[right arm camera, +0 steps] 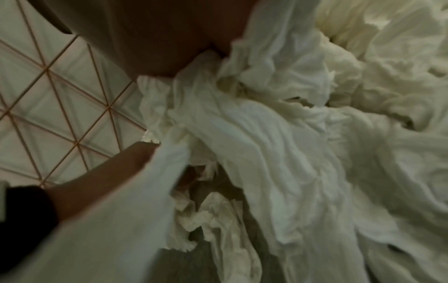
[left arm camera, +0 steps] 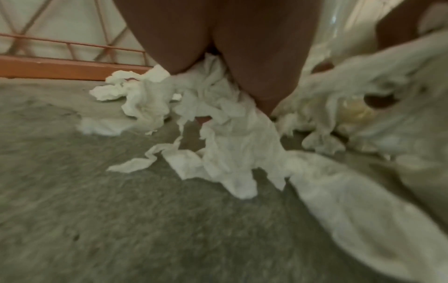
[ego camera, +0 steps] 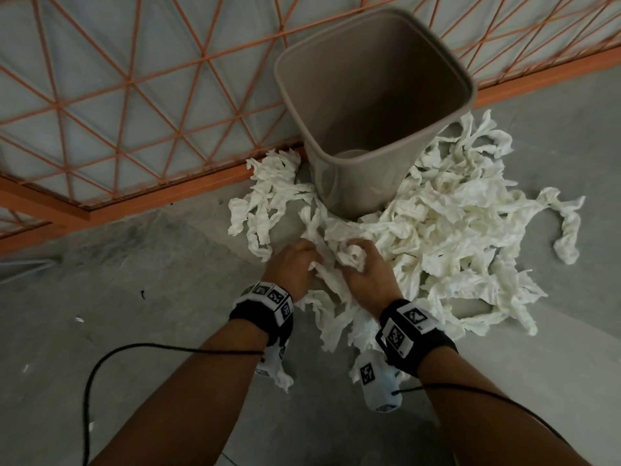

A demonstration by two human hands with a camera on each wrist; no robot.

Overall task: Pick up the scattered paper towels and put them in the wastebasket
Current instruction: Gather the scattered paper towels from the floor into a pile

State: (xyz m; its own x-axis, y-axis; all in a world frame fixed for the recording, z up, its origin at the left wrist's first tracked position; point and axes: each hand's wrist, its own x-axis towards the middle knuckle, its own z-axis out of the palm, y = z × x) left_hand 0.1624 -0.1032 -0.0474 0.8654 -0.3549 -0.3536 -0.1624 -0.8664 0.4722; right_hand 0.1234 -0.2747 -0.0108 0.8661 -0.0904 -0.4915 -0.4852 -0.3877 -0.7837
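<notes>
A tall grey-brown wastebasket (ego camera: 373,95) stands on the concrete floor against an orange frame, with its inside looking empty. White crumpled paper towels (ego camera: 447,230) lie heaped around its base, mostly to the right and front. My left hand (ego camera: 295,264) and right hand (ego camera: 363,264) are side by side at the near edge of the heap, just in front of the basket. Each hand has its fingers curled into a bunch of towels. In the left wrist view the paper towels (left arm camera: 230,134) hang from my left hand (left arm camera: 218,47). In the right wrist view the paper towels (right arm camera: 254,124) fill most of the picture.
An orange metal frame (ego camera: 134,193) with a triangular wire grid runs along the floor behind the basket. A black cable (ego camera: 111,358) loops over the floor at the lower left. Small white scraps (ego camera: 79,319) lie on the bare concrete to the left.
</notes>
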